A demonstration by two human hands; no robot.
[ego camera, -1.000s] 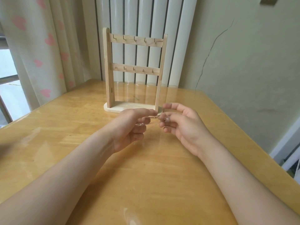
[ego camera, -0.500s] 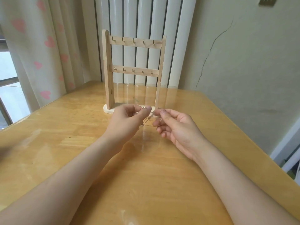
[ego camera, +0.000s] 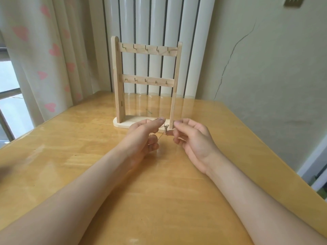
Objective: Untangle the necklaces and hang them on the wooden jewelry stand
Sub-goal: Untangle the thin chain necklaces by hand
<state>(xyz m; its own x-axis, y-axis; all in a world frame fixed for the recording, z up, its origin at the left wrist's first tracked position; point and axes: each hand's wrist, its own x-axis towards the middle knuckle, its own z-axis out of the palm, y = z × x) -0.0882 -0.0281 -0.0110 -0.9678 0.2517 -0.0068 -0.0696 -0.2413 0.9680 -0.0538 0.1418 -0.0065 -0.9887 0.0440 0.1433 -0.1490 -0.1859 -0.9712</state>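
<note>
Currently pinching the tangled necklaces point(ego camera: 165, 129) from both sides: left hand point(ego camera: 141, 137) at their 9 o'clock, right hand point(ego camera: 192, 138) at their 3 o'clock, long axis running crosswise between. Held above the table point(ego camera: 85, 156), at 6 o'clock of the wooden jewelry stand point(ego camera: 118, 82), equally near either hand.

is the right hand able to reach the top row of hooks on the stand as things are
Probably yes: the wooden stand sits just behind the right hand, nothing lies between, and its top hooks are bare. But that hand pinches the tangled necklaces, which the left hand holds too.
</note>
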